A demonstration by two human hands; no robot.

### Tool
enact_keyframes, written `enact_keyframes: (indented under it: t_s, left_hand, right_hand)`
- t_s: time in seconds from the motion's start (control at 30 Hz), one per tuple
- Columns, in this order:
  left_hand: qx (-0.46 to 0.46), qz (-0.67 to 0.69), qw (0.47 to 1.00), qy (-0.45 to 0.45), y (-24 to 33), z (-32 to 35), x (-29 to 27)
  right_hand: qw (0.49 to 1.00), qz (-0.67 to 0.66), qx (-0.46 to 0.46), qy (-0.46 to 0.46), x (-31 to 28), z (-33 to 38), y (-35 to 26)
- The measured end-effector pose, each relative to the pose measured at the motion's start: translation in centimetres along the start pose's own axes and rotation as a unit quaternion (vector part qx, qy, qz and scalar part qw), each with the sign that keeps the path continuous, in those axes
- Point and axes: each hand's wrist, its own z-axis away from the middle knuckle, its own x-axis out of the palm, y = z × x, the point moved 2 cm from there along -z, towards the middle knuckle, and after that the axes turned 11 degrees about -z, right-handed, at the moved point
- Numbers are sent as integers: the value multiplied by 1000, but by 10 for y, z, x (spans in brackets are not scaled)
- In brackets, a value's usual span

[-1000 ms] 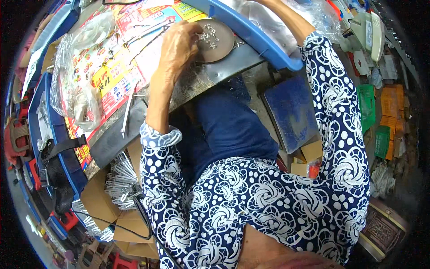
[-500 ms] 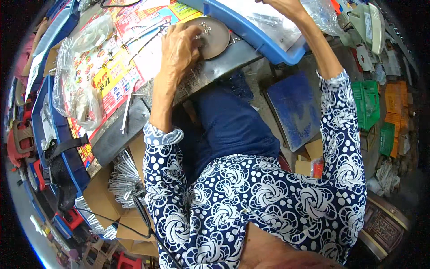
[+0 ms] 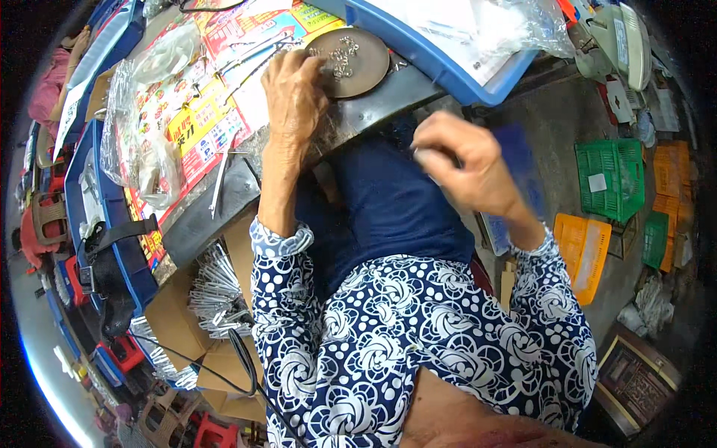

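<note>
My left hand [image 3: 295,95] rests at the left side of a round brown dish [image 3: 366,75]. Its fingers bend downward and close together, and their tips are hidden, so what they hold does not show. Small shiny metal pieces [image 3: 343,54], some ring-like, lie scattered in the dish. Over my lap, below the table edge, my right hand [image 3: 467,160] is curled and slightly blurred; anything inside it is too small to make out. Thin metal rods [image 3: 258,52] lie on the printed sheets beyond my left hand.
A blue tray [image 3: 478,95] with plastic bags and paper stands at the back right. Crumpled clear bags [image 3: 153,168] lie on the colourful sheets [image 3: 196,123] at left. Below the table, an open carton [image 3: 175,306] holds metal rods. Green [image 3: 609,179] and orange [image 3: 581,257] baskets stand at right.
My right hand has come back from above the blue tray, down to the space over my lap, with its fingers curled. My left hand stays at the dish, shifted slightly towards its edge.
</note>
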Motion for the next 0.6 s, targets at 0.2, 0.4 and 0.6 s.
enact_keyframes:
  t_s: [0.2, 0.4, 0.6]
  left_hand:
    - [3, -67, 997, -43, 13, -3, 2]
    - [3, -46, 998, -47, 22, -4, 8]
    - [-45, -68, 997, -6, 8, 0, 1]
  right_hand:
    - [976, -131, 168, -35, 41, 36, 33]
    - [972, -154, 167, -53, 77, 54, 39]
    - [971, -168, 153, -72, 101, 73, 50]
